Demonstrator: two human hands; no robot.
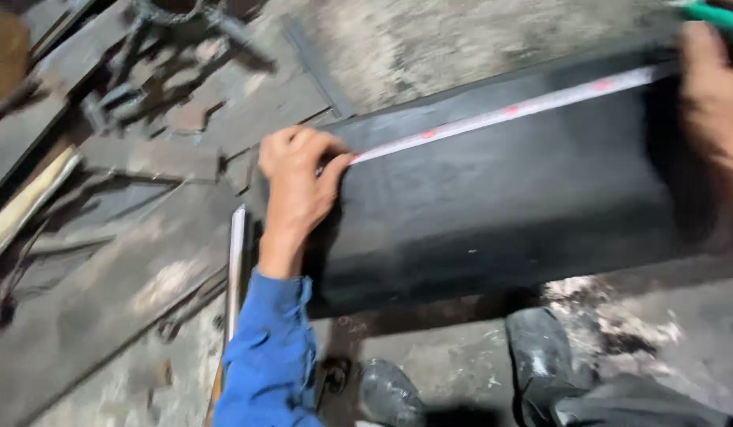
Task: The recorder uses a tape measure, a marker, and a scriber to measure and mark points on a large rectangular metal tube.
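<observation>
A large black sheet of metal (493, 205) lies across the floor in front of me. My left hand (299, 178), in a blue sleeve, pins the end of a white measuring tape (501, 115) to the sheet's left corner. The tape runs along the sheet's far edge up to the right. My right hand (714, 95) is at the upper right, blurred, resting at the tape's other end with a green object (718, 14) just above it; whether it grips that object I cannot tell.
Dark metal bars and scrap pieces (145, 87) pile up at the upper left. A pale flat strip (236, 269) lies beside the sheet's left end. My two dark shoes (540, 360) stand on the dusty concrete floor (429, 39) below the sheet.
</observation>
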